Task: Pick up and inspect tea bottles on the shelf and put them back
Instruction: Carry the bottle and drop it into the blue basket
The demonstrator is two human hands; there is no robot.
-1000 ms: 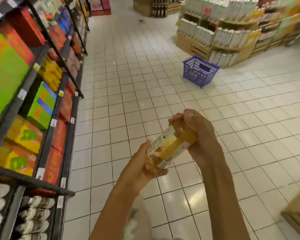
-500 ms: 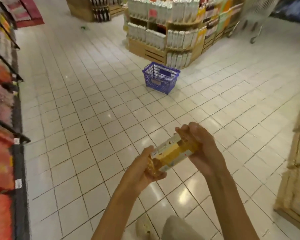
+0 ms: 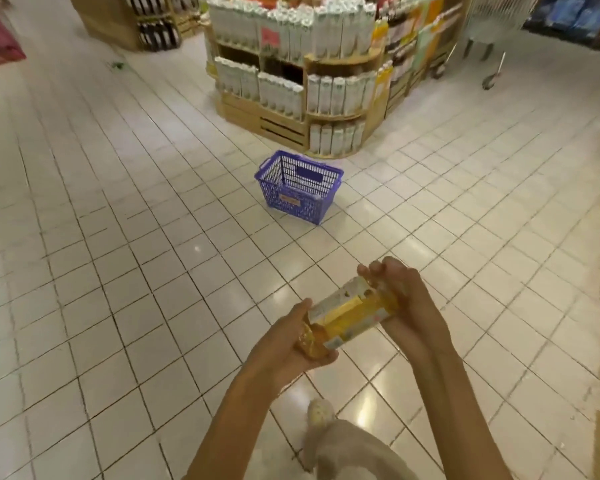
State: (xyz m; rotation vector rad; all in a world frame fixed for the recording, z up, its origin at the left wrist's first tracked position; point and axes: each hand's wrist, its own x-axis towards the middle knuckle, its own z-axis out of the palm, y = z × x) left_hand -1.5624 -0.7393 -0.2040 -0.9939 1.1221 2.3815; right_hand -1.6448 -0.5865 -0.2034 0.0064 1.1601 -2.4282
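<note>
Lying tilted between both hands, tea bottle [image 3: 350,315] gripped at each end.

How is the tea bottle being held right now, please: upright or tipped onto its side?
Tipped onto its side. The tea bottle lies nearly level, the left hand gripping its base, the right hand its top.

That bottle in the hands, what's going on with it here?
A person standing in a shop aisle holds a tea bottle tilted on its side over the tiled floor. The left hand grips its lower end and the right hand wraps its upper end, as if reading the label. A blue shopping basket sits on the floor ahead, in front of a wooden display stand stacked with cartons. The bottle is not yet back on a shelf.
</note>
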